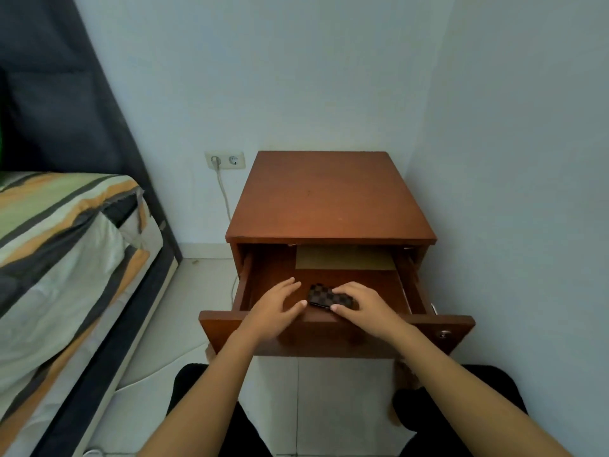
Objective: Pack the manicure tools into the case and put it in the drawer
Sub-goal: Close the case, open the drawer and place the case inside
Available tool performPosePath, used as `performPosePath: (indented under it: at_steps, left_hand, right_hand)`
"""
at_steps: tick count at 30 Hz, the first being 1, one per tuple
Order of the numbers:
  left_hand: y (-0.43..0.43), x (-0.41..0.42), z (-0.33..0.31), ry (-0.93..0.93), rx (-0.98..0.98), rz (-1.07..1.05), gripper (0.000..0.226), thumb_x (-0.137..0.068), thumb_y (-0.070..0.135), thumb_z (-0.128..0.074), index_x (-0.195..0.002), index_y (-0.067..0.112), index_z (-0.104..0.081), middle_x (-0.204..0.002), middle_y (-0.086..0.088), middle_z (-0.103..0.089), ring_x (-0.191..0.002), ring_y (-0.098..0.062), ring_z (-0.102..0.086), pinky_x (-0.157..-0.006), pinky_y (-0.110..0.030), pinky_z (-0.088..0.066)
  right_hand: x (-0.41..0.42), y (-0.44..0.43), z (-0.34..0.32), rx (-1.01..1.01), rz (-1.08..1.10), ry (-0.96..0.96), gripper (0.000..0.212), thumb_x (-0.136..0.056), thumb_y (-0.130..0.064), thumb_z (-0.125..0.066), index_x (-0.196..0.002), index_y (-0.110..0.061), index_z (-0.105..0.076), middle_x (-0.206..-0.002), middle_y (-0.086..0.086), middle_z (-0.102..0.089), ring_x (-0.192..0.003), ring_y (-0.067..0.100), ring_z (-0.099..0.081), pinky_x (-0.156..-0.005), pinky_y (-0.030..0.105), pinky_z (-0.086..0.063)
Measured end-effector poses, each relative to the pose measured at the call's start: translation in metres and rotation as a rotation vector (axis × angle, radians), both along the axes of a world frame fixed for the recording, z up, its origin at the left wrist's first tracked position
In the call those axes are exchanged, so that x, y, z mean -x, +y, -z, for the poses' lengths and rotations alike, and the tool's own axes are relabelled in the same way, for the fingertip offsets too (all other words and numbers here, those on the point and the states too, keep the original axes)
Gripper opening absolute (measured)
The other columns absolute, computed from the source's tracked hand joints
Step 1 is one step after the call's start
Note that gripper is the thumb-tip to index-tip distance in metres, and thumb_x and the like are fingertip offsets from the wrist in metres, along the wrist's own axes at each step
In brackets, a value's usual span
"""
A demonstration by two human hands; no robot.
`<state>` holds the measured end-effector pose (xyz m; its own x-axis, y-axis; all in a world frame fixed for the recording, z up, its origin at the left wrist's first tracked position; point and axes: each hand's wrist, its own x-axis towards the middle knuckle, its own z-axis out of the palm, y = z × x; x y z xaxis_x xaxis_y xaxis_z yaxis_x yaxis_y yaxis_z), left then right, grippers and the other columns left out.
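Observation:
A small dark case (321,293) with a brown checkered pattern lies closed inside the pulled-out drawer (336,338) of a brown wooden nightstand (329,199). My right hand (357,306) rests over the case's right part, fingers and thumb gripping it. My left hand (278,306) hovers in the drawer just left of the case, fingers spread, holding nothing. No loose manicure tools are visible.
A tan sheet (344,257) lies at the drawer's back. A key lock (443,334) sits on the drawer front's right side. A bed (66,245) with striped bedding stands on the left. A wall socket (225,159) with a cable is behind. Walls close in behind and right.

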<state>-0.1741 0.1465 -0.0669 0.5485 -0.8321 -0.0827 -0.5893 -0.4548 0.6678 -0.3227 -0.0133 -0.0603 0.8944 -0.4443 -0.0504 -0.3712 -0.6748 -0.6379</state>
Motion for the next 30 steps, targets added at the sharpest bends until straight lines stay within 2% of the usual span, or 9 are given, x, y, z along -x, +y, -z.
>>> performPosePath:
  at_steps: [4,7,10,13,17,25,30]
  left_hand:
    - [0.023,0.017,0.004,-0.050,0.051,0.040,0.042,-0.089,0.038,-0.057,-0.130,0.027,-0.051,-0.138,0.006,-0.050,-0.124,-0.008,-0.046,-0.101,-0.024,-0.039]
    - [0.033,0.022,0.005,-0.118,0.098,0.019,0.035,-0.088,0.032,-0.060,-0.122,0.025,-0.058,-0.127,0.007,-0.060,-0.115,-0.006,-0.053,-0.099,-0.024,-0.044]
    - [0.035,0.023,0.010,-0.147,0.155,-0.011,0.033,-0.088,0.026,-0.061,-0.121,0.022,-0.061,-0.124,0.006,-0.062,-0.115,-0.006,-0.054,-0.099,-0.021,-0.041]
    - [0.032,0.021,0.016,-0.169,0.222,-0.038,0.030,-0.087,0.026,-0.063,-0.116,0.021,-0.065,-0.120,0.004,-0.065,-0.113,-0.007,-0.058,-0.100,-0.023,-0.044]
    - [0.026,0.010,0.027,-0.187,0.308,-0.046,0.029,-0.084,0.025,-0.066,-0.112,0.020,-0.068,-0.116,0.002,-0.068,-0.110,-0.007,-0.060,-0.098,-0.027,-0.047]
    - [-0.013,-0.022,0.045,-0.326,0.404,-0.091,0.028,-0.083,0.022,-0.067,-0.111,0.019,-0.069,-0.113,0.002,-0.069,-0.109,0.001,-0.051,-0.101,-0.019,-0.036]
    - [-0.042,-0.049,0.044,-0.321,0.412,-0.078,0.028,-0.085,0.021,-0.065,-0.112,0.017,-0.068,-0.115,0.000,-0.068,-0.111,-0.002,-0.053,-0.103,-0.023,-0.038]
  right_hand:
    - [0.023,0.017,-0.003,0.043,-0.045,-0.097,0.032,-0.084,-0.029,-0.065,-0.115,-0.023,-0.062,-0.113,-0.009,-0.059,-0.107,0.004,-0.053,-0.093,0.020,-0.045]
    - [0.034,0.020,-0.002,0.121,-0.048,-0.128,0.026,-0.084,-0.022,-0.066,-0.110,-0.020,-0.066,-0.110,-0.005,-0.064,-0.104,0.005,-0.056,-0.094,0.023,-0.047]
    - [0.038,0.019,0.003,0.182,-0.032,-0.175,0.022,-0.084,-0.018,-0.066,-0.106,-0.019,-0.069,-0.107,-0.002,-0.068,-0.102,0.006,-0.058,-0.097,0.026,-0.047]
    - [0.036,0.016,0.009,0.224,-0.038,-0.231,0.019,-0.084,-0.017,-0.066,-0.102,-0.017,-0.071,-0.104,-0.001,-0.070,-0.096,0.000,-0.054,-0.097,0.025,-0.046]
    - [0.028,0.006,0.014,0.226,-0.050,-0.258,0.018,-0.083,-0.015,-0.067,-0.100,-0.016,-0.072,-0.102,-0.001,-0.071,-0.098,0.006,-0.059,-0.091,0.024,-0.050]
    - [-0.005,-0.024,0.034,0.233,0.055,-0.349,0.018,-0.082,-0.010,-0.068,-0.099,-0.014,-0.073,-0.101,0.000,-0.070,-0.098,0.002,-0.057,-0.091,0.002,-0.038]
    - [-0.033,-0.045,0.036,0.271,0.083,-0.412,0.016,-0.081,-0.004,-0.068,-0.096,-0.009,-0.073,-0.098,0.003,-0.070,-0.097,0.010,-0.061,-0.091,0.010,-0.043]
